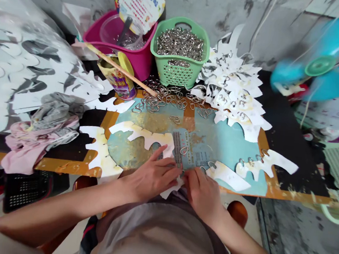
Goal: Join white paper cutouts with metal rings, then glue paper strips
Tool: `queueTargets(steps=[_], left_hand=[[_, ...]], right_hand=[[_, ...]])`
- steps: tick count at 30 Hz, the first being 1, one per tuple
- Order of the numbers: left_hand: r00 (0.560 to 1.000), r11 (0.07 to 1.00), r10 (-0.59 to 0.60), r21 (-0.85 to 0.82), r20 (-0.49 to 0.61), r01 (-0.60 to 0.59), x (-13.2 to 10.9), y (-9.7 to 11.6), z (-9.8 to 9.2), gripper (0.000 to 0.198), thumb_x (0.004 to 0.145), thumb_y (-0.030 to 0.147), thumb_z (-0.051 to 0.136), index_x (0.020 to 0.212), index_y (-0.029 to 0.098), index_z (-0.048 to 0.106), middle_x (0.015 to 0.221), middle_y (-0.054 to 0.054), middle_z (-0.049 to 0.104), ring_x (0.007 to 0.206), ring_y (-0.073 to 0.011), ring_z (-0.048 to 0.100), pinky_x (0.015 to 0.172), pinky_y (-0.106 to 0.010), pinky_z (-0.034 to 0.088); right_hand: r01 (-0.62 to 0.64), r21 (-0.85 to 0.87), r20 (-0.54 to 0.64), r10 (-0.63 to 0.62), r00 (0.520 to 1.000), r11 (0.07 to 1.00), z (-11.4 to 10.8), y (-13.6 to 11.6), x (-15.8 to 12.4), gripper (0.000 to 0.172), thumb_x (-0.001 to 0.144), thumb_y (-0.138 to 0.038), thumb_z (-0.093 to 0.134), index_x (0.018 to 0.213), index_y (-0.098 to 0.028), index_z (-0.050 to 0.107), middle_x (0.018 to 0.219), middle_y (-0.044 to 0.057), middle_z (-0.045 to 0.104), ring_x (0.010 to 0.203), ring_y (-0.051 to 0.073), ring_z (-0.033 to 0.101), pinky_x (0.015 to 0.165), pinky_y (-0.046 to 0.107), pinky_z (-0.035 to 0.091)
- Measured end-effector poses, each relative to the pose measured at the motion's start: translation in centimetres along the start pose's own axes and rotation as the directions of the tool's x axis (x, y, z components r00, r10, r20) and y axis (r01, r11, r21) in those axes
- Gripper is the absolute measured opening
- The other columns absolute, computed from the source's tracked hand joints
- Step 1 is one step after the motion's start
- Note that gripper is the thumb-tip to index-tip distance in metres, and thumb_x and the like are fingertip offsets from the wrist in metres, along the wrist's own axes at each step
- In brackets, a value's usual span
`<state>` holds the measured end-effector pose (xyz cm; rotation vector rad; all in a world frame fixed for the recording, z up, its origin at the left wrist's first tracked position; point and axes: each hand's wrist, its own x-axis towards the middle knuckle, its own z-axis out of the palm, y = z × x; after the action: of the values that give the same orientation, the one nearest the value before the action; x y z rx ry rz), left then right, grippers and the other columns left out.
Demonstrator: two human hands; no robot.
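At the table's near edge, my left hand [158, 176] and my right hand [201, 193] meet with fingertips pinched on a white cut-out piece [169, 190], partly hidden beneath them. A metal ring may be between the fingertips; it is too small to make out. Just beyond lies one loose metal ring [184, 150]. Left of my hands are a scalloped white piece with yellowish glue [147, 134] and a curved one [102, 154]. To the right, a white piece [227, 176] has rings at its end, and another ringed piece [270, 162] lies farther right.
Behind are a green basket of metal rings [179, 73], a magenta bin [144, 63], a can [121, 81] with a stick [121, 69] across it, and piled white pieces [234, 89]. Cloths [45, 126] lie left. A blue fan [321, 66] spins at right.
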<state>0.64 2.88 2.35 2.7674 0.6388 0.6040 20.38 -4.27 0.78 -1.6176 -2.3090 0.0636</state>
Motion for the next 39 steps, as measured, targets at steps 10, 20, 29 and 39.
queueTargets(steps=[10,20,29,39], left_hand=[[0.99,0.984,0.132,0.117,0.048,-0.136,0.6,-0.1,0.4,0.023,0.098,0.011,0.045,0.086,0.017,0.064,0.076,0.0,0.063,0.086,-0.0154,0.06,0.119,-0.053,0.024],[0.996,1.0,0.02,-0.015,0.082,-0.018,0.9,-0.4,0.5,0.023,0.097,0.012,0.042,0.088,0.016,0.062,0.078,-0.002,0.064,0.087,-0.0177,0.06,0.113,-0.05,0.028],[0.992,0.999,0.041,-0.012,0.12,-0.04,1.5,-0.2,-0.3,0.012,0.097,0.021,0.051,0.09,0.018,0.06,0.08,0.0,0.066,0.086,-0.0168,0.062,0.113,-0.05,0.027],[0.96,0.918,0.275,0.283,0.058,-0.28,0.3,0.0,0.2,0.016,0.094,0.012,0.049,0.09,0.013,0.064,0.08,-0.006,0.066,0.097,-0.0208,0.064,0.117,-0.052,0.032]], right_hand=[[-0.107,0.53,0.189,0.006,0.982,0.841,-2.5,1.1,-0.6,0.028,0.094,-0.03,0.056,0.118,-0.021,0.046,0.09,0.004,0.066,0.088,0.021,0.064,0.074,0.029,0.046],[-0.057,0.255,0.117,0.027,0.993,0.965,-1.2,0.4,0.1,0.017,0.096,-0.016,0.051,0.083,-0.02,0.061,0.079,0.003,0.062,0.071,0.019,0.061,0.062,0.029,0.037],[-0.104,0.198,0.152,0.074,0.986,0.975,-1.2,0.2,0.2,0.016,0.098,-0.017,0.048,0.086,-0.018,0.059,0.082,0.004,0.063,0.068,0.018,0.059,0.06,0.029,0.032],[0.043,0.227,0.129,-0.074,0.989,0.973,-1.0,0.9,-0.5,0.018,0.099,-0.016,0.047,0.092,-0.018,0.063,0.08,0.005,0.063,0.073,0.02,0.058,0.064,0.03,0.039]])
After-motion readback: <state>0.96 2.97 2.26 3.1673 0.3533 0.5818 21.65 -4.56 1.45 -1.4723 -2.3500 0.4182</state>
